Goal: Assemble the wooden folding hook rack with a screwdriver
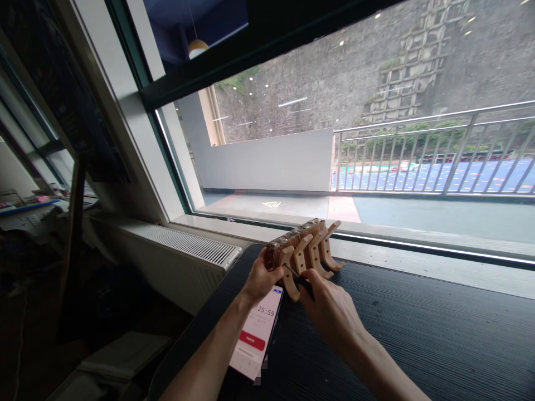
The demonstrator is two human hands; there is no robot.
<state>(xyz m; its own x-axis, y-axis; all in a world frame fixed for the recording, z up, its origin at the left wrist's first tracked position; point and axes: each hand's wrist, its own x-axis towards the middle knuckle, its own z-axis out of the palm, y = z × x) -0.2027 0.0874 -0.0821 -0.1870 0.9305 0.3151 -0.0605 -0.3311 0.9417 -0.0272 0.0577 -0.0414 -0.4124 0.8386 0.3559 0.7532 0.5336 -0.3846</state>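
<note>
A: Where do your hands sit, and what do they hold?

B: Your left hand grips the near end of the wooden hook rack, fingers curled round its dark-topped bar and holding it tilted on the black ribbed tabletop, close to the window sill. Your right hand is closed on a thin dark-handled tool; its tip meets the rack at the nearest hook.

A: How is the rack arranged?

B: Four pale curved hooks stand in a row along the bar, pointing towards you and to the right.

A: What lies near your hands?

B: A phone lies flat under your left wrist, screen up, showing a timer and a red button. A white radiator runs below the sill to the left. Through the window, a metal railing borders a terrace.
</note>
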